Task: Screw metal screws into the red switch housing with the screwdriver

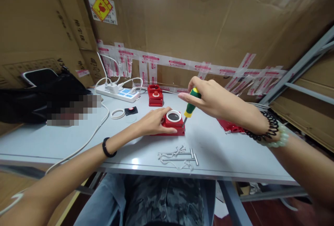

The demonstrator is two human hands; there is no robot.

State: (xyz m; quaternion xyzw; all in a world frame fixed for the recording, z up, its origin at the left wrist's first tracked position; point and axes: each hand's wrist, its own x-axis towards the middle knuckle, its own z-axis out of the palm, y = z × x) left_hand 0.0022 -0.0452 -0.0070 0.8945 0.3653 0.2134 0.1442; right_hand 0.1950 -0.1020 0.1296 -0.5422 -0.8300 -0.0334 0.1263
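Observation:
A red box-shaped housing (177, 130) with a white ring (174, 116) on top sits at the middle of the table. My left hand (156, 123) grips its left side, fingers behind and thumb along the front. My right hand (206, 95) is closed round the green and yellow handle of a screwdriver (191, 104). The screwdriver leans slightly, its shaft pointing down at the right corner of the housing. Whether the tip sits in a screw is too small to tell. In front lie metal T-shaped rods (193, 156), several small screws (180, 148) and white string (172, 155).
Behind stands another red housing (155, 95). On the left are a power strip (120, 93) with cables, white rings (118, 114), a black square piece (131, 110) and a black bag (65, 93). Red parts (231, 126) lie under my right forearm. Large cardboard (182, 20) walls the back.

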